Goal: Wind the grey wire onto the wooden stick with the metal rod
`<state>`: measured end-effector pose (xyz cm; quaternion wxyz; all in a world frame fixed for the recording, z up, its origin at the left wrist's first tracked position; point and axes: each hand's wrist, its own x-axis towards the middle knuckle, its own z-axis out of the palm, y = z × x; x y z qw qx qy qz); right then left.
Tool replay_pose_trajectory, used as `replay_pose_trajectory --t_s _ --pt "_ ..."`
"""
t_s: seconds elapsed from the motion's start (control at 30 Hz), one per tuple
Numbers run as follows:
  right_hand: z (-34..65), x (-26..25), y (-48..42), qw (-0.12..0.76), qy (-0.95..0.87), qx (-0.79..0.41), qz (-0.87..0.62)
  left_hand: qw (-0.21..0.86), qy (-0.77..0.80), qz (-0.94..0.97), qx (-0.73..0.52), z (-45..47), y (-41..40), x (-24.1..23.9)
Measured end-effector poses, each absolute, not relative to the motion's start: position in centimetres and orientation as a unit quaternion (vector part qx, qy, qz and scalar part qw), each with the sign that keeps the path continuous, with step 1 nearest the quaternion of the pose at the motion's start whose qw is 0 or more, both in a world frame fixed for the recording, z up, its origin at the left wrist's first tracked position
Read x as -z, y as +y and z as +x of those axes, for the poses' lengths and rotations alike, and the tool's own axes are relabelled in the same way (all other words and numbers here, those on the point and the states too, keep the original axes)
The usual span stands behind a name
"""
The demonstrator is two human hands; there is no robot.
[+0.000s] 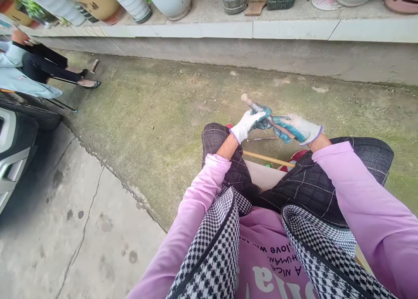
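Observation:
A wooden stick (249,101), its upper part wound with wire-like coils, slants between my two hands over the ground. My left hand (250,124), in a white glove with blue-green coated fingers, is closed around the coiled part. Lower on the stick, my right hand (295,128), gloved the same way, is closed on the bare section. The hands almost touch, and the gloves hide part of the stick. Beneath them a thin rod (263,139) lies on the ground. Nearer my body, a yellow stick (269,157) spans between my legs.
Several flowerpots (170,1) line a raised ledge (225,30) ahead. At the far left another person (35,66) sits near a short wooden-looking object (95,66) on the ground. A vehicle (16,151) stands at the left edge. Mossy concrete (143,116) surrounds me.

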<state>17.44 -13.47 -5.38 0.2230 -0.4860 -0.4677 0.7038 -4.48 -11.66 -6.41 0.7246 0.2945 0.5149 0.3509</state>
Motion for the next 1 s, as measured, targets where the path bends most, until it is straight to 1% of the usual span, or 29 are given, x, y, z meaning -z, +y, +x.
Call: replay_pose_trajectory --t_s 0.13,0.4,1.0 --pt "16.7 5.1 -13.3 0.208 -0.456 -0.686 -0.527 0.713 0.545 0.284 -0.338 -4.2 -11.2 7.2" --pt "16.3 4.5 -13.4 0.193 -0.476 -0.657 -0.552 0.7 0.568 0.279 -0.331 -4.0 -11.1 7.2" --pt "15.9 4.9 -13.3 0.177 -0.496 -0.633 -0.567 0.691 0.582 0.274 -0.33 -3.9 -11.1 6.9"
